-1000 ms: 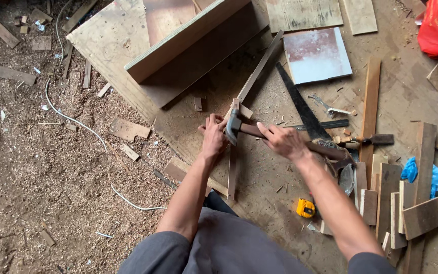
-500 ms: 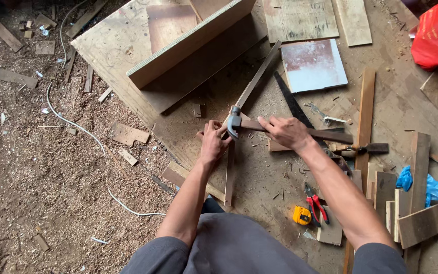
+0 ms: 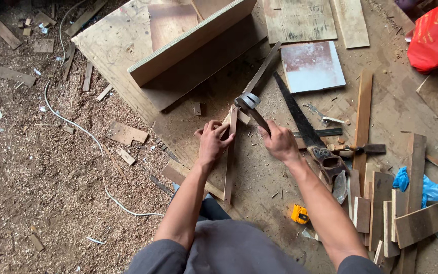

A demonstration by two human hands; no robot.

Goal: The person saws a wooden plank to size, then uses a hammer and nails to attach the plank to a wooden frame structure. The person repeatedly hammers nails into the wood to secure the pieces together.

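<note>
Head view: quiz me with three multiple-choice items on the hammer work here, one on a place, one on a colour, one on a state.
1. Where does the hand saw lie?
A. To the right of the right hand
B. Left of the left hand, in the sawdust
C. On top of the red bag

2. What colour is the tape measure?
A. Green
B. Yellow
C. White

3. What is the left hand doing?
A. Hanging free in the air
B. Gripping the hammer
C. Pressing on the thin wooden strip

Answers:
1 A, the dark blade runs diagonally just past the right hand, its handle near the wood scraps.
2 B, its case shows yellow on the floor by the right forearm.
3 C, its fingers rest on the strip, while the right hand holds the hammer, whose head sits at the strip's top end.
</note>
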